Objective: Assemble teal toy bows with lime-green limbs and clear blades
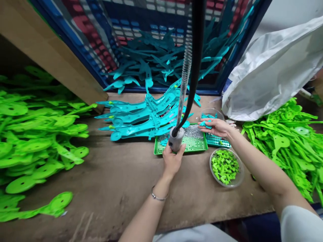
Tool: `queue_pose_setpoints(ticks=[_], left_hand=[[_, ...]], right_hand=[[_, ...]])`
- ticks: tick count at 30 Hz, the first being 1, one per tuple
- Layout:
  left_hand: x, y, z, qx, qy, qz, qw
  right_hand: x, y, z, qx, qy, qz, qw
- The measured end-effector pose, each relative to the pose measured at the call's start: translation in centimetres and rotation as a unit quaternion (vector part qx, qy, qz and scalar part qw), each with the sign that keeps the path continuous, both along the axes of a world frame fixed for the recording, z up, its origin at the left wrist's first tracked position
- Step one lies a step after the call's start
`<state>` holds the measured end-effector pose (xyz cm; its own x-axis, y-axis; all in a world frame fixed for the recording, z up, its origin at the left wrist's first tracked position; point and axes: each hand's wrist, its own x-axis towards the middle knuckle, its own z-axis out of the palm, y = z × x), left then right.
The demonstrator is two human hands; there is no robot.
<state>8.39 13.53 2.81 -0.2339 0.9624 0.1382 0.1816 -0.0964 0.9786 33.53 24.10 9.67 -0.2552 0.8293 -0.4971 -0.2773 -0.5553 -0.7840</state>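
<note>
My left hand (pixel 172 160) is closed round a grey electric screwdriver (pixel 176 139), which hangs on a coiled spring beside a black cable; its tip is hidden. Below it lies a green perforated tray (pixel 194 149) with a heap of small silvery screws (pixel 193 131). My right hand (pixel 217 127), palm turned up, holds several small turquoise plastic pieces (pixel 205 124) in its fingers. More such pieces sit in the clear round tub (pixel 213 111) behind that hand. Left of the screwdriver, long turquoise plastic parts (pixel 133 116) lie side by side on the table.
Nearer me stands a clear bowl (pixel 241 174) of small green pieces. Long green parts are piled at the left (pixel 37 144) and right (pixel 285 144). A patterned crate (pixel 209 91) of turquoise parts stands behind, with a white sack (pixel 272 64) beside it.
</note>
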Motion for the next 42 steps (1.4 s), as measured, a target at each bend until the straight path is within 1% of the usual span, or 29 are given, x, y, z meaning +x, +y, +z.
queue_pose_setpoints(ticks=[3, 6, 9, 12, 16, 20, 24, 28, 31, 35, 37, 40, 42], left_hand=[[-0.2, 0.1, -0.1, -0.004, -0.008, 0.007, 1.0], [-0.4, 0.0, -0.1, -0.005, -0.008, 0.007, 1.0], [-0.5, 0.0, -0.1, 0.002, -0.011, 0.007, 1.0], [-0.7, 0.1, 0.1, 0.003, -0.013, 0.009, 1.0], [-0.8, 0.2, 0.3, 0.001, -0.006, 0.015, 1.0], [-0.9, 0.2, 0.1, 0.0, -0.01, 0.013, 1.0], [-0.9, 0.1, -0.3, -0.001, -0.013, 0.012, 1.0], [-0.9, 0.1, -0.4, -0.008, -0.004, 0.009, 1.0], [-0.9, 0.1, -0.3, -0.008, -0.006, 0.013, 1.0], [-1.0, 0.1, -0.3, -0.01, -0.008, 0.01, 1.0], [-1.0, 0.1, -0.4, -0.01, -0.006, 0.011, 1.0], [-1.0, 0.2, -0.6, -0.01, -0.005, 0.015, 1.0], [-1.1, 0.2, -0.7, -0.006, -0.008, 0.016, 1.0]], right_hand=[[-0.8, -0.4, -0.4, -0.028, 0.0, 0.018, 0.999], [-1.2, -0.4, -0.9, -0.024, 0.012, 0.028, 0.999], [-1.5, -0.3, -1.5, -0.019, 0.014, 0.017, 1.0], [-1.6, -0.2, -1.8, -0.03, 0.013, 0.01, 0.999], [-1.6, -0.2, -2.0, -0.021, -0.002, 0.04, 0.999], [-1.9, -0.1, -1.8, -0.002, -0.03, 0.058, 0.998], [-2.4, 0.1, -1.8, 0.008, -0.031, 0.043, 0.999], [-2.9, 0.3, -2.0, 0.013, -0.047, 0.002, 0.999], [-3.3, 0.4, -1.7, 0.028, -0.067, -0.017, 0.997], [-3.5, 0.5, -1.0, 0.05, -0.092, 0.002, 0.994], [-3.8, 0.4, -1.0, 0.065, -0.111, -0.004, 0.992], [-4.5, 0.1, -1.5, 0.119, -0.158, -0.018, 0.98], [-4.7, 0.1, -1.8, 0.177, -0.2, -0.004, 0.964]])
